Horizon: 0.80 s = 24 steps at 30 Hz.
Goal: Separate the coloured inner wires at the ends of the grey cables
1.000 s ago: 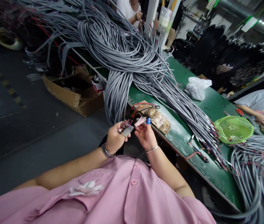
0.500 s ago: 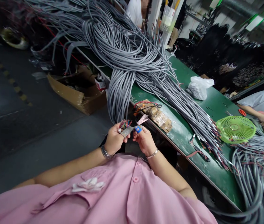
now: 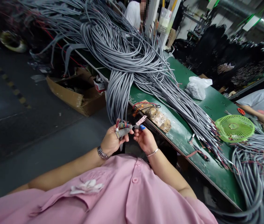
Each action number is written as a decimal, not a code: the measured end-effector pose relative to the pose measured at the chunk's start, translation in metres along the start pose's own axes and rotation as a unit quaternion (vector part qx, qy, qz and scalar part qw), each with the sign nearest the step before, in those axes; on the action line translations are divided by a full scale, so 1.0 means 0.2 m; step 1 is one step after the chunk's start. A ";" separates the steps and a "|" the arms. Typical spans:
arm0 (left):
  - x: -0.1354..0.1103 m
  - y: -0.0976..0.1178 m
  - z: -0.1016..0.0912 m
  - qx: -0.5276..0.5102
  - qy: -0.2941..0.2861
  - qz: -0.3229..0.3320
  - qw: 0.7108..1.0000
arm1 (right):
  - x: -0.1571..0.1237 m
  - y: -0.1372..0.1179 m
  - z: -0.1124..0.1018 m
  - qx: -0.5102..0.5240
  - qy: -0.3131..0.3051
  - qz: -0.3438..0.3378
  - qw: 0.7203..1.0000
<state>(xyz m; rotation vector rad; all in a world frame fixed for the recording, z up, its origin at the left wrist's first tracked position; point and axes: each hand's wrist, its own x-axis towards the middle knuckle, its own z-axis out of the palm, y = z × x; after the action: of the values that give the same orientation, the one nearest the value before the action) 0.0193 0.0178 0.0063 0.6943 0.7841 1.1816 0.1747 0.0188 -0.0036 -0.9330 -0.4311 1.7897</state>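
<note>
My left hand (image 3: 110,140) is closed around the end of a grey cable, its thumb and a finger covered in grey wrapping. Thin coloured wires (image 3: 124,125) fan out of the cable end between those fingers. Close by on the right, my right hand (image 3: 145,142) is pinched, with blue tape around one finger. A small pink tool (image 3: 141,120) with holes along it sticks out past its fingertips; the part at the fingers is dark and hard to make out. Behind both hands, a thick bundle of grey cables (image 3: 119,93) hangs over the table edge.
The green table (image 3: 183,70) carries more grey cables, a taped brown block (image 3: 158,117), a white plastic bag (image 3: 198,88) and a green fan (image 3: 234,128). A cardboard box (image 3: 76,96) stands on the floor at left. A co-worker's arm (image 3: 254,113) reaches in at right.
My left hand has shifted slightly left, and the coloured wires are spread differently. The pink tool has turned a little in my right hand and looks sharper.
</note>
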 end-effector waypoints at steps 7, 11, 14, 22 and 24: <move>0.06 0.02 0.01 -0.063 -0.018 0.018 0.998 | 0.06 -0.08 0.02 -0.085 0.024 -0.105 0.991; 0.10 -0.01 0.00 -0.074 -0.041 0.010 0.996 | 0.08 -0.06 0.03 -0.168 0.111 -0.219 0.955; 0.12 -0.03 0.01 -0.075 -0.042 0.000 0.996 | 0.09 -0.06 0.03 -0.159 0.110 -0.198 0.961; 0.12 -0.04 0.04 -0.082 -0.039 -0.019 0.996 | 0.13 -0.08 0.04 -0.019 0.037 -0.094 0.995; 0.11 -0.04 0.05 -0.077 -0.034 -0.021 0.996 | 0.13 -0.08 0.04 -0.014 0.047 -0.102 0.994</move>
<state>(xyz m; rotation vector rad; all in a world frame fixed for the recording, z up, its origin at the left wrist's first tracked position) 0.0353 0.0370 0.0014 0.5854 0.6404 1.1612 0.1732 0.0503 0.0012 -0.9542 -0.4750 1.5514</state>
